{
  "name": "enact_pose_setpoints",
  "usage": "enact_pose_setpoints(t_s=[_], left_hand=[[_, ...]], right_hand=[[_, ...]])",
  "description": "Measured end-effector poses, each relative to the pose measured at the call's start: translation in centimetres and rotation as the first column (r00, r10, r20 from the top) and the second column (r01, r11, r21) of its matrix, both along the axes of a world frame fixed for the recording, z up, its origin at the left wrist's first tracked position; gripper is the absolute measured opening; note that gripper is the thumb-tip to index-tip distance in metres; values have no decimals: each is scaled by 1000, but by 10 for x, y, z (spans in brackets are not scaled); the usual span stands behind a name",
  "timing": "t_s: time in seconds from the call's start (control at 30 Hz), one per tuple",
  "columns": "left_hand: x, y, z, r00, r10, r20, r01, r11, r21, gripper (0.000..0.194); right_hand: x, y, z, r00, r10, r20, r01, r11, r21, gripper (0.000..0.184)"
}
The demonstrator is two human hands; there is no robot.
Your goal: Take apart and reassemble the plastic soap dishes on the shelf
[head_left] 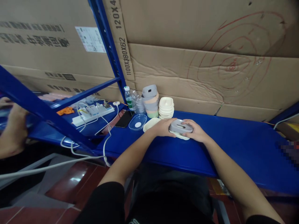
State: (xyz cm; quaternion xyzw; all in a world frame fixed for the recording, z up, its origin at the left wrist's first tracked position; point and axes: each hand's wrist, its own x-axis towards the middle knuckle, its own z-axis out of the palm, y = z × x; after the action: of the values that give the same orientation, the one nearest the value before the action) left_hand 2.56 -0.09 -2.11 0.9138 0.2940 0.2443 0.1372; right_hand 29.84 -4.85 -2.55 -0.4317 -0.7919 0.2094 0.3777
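Both my hands close round a grey plastic container (178, 126) with an oval slot in its upper face. My left hand (164, 127) grips its left side, and my right hand (195, 130) curls over its right side. Beneath it shows the edge of a cream plastic piece (181, 136); whether the two are joined I cannot tell. A cream lid or dish (151, 124) lies by my left wrist. Behind my hands stand a stack of cream pieces (166, 107) and a taller stack of grey, peach and green containers (150, 101).
On the blue table (233, 143), a clear lid (137, 122) lies beside a phone (125, 119). Clear cups (137, 102) and a water bottle (128, 98) stand behind. A blue post (46, 109) and power strip (92, 114) are at left, near another person's arm (14, 133).
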Motion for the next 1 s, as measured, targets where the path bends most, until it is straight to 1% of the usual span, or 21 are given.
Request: enact_pose_setpoints(t_s=[0.03, 0.1, 0.17, 0.2, 0.27, 0.33, 0.4, 0.47, 0.5, 0.57, 0.63, 0.67, 0.8, 0.93, 1.0], left_hand=[[-3, 0, -2, 1000, 8, 4, -8, 1000, -2, 96], [-7, 0, -4, 999, 25, 21, -26, 1000, 18, 75], [-10, 0, -3, 999, 21, 49, -24, 998, 55, 52], [-9, -1, -1, 997, 15, 71, -20, 997, 77, 44], [-7, -3, 3, 993, 5, 115, -17, 994, 106, 33], [-3, -8, 8, 991, 14, 136, -30, 993, 115, 27], [1, -13, 11, 991, 24, 132, -38, 993, 110, 29], [4, -18, 12, 990, 23, 142, -37, 995, 96, 36], [5, -19, 12, 987, 22, 158, -36, 996, 87, 41], [6, -21, 10, 981, 14, 194, -30, 996, 82, 59], [6, -22, 7, 978, -19, 209, -5, 993, 116, 75], [7, -22, 6, 977, -45, 208, 15, 989, 145, 79], [7, -22, 3, 970, -116, 214, 64, 970, 236, 79], [6, -21, 4, 968, -122, 219, 63, 964, 258, 77], [6, -21, 4, 968, -130, 216, 66, 957, 282, 81]], right_hand=[[-2, -1, 0, 1000, -10, 1, 10, 1000, 27, 57], [-4, -3, 1, 999, -51, -14, 52, 995, 90, 59], [-5, -6, 2, 993, -109, -50, 115, 983, 142, 60], [-5, -7, 3, 987, -138, -76, 149, 975, 162, 59], [-4, -9, 3, 971, -188, -149, 216, 956, 200, 61], [-3, -10, 3, 938, -241, -251, 295, 932, 209, 61], [-2, -9, 2, 892, -296, -342, 372, 910, 182, 59], [-2, -7, 2, 853, -333, -402, 424, 891, 161, 55], [-1, -5, 2, 842, -343, -417, 437, 886, 156, 53], [0, -1, 0, 825, -355, -440, 452, 882, 135, 51], [2, 4, -3, 806, -367, -464, 451, 889, 80, 51], [4, 7, -5, 795, -371, -481, 446, 894, 48, 52], [7, 13, -9, 765, -372, -526, 401, 914, -64, 56], [4, 12, -7, 754, -360, -550, 332, 931, -153, 62], [1, 11, -3, 732, -375, -569, 320, 926, -200, 62]])
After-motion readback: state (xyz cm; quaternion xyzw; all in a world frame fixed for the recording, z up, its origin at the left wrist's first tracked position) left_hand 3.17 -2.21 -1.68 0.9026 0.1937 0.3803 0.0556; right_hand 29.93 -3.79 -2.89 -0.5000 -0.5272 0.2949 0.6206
